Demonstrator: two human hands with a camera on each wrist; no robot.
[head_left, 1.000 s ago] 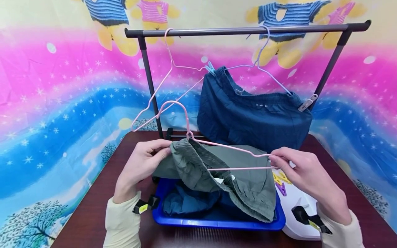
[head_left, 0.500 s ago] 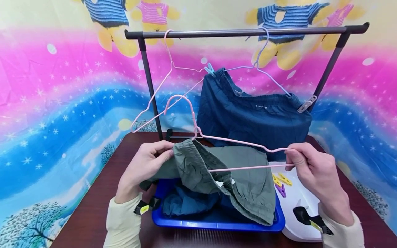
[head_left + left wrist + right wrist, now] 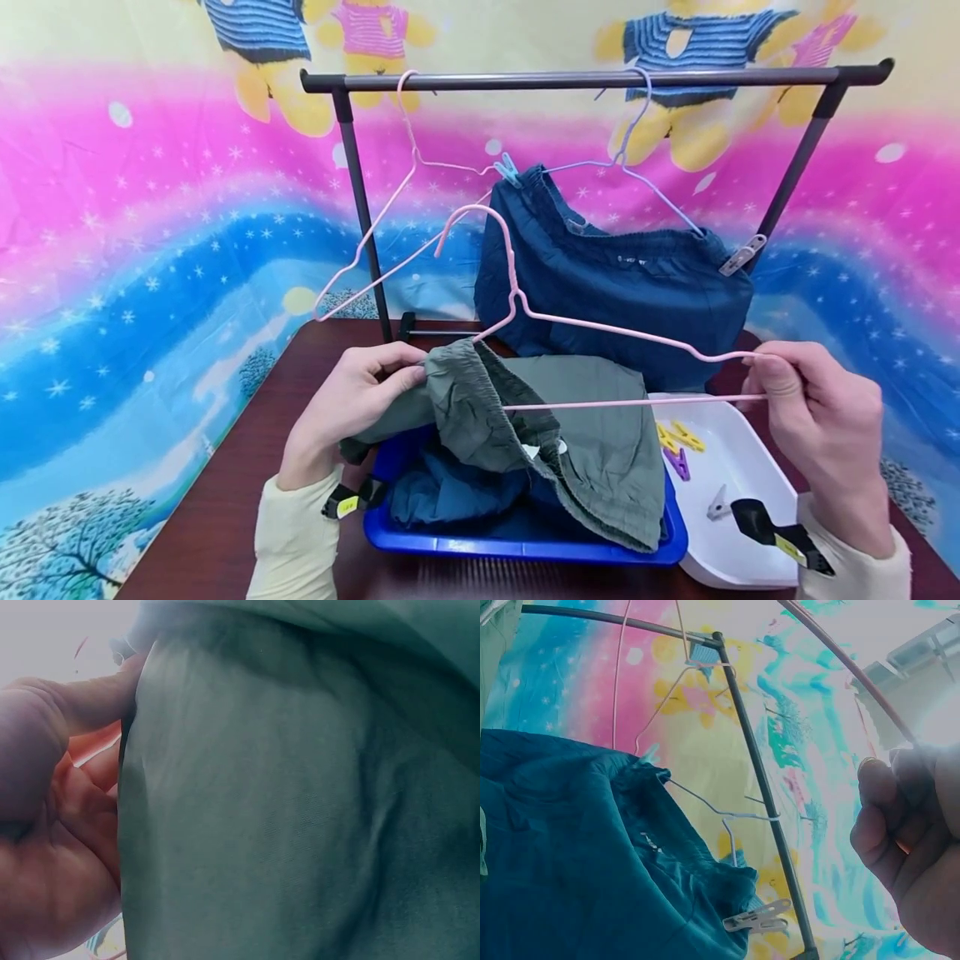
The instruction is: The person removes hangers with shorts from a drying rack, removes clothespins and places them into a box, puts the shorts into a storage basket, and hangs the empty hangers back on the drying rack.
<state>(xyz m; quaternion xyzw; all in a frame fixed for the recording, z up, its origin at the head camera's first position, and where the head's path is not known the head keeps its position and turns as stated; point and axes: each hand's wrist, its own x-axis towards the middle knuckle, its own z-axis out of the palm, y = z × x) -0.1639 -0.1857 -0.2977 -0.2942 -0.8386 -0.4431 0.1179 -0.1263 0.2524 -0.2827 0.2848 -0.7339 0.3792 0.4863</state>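
My left hand [image 3: 352,408] pinches the left corner of the elastic waistband of grey-green shorts [image 3: 600,392]. At the right, my right hand [image 3: 821,417] grips the end of a pink wire hanger [image 3: 615,331], fingers curled round it. The hanger's left end runs into the waistband and is hidden by the cloth, while its hook stands up above. In the left wrist view the thumb and fingers of the left hand [image 3: 67,802] hold the edge of the green cloth [image 3: 247,787]. The right wrist view has the right hand [image 3: 911,847] on the hanger's wire [image 3: 855,671].
A blue basket [image 3: 525,546] under the shorts holds dark blue cloth. Right of it, a white tray [image 3: 750,450] carries several clothespins [image 3: 678,462]. Behind stands a dark rack [image 3: 525,81] with a pink hanger [image 3: 367,242] and navy shorts [image 3: 600,292] clipped on a blue hanger.
My right hand has moved right, drawing the pink hanger that way. More of the hanger's hook and neck now shows above the waistband. The left hand has barely moved.
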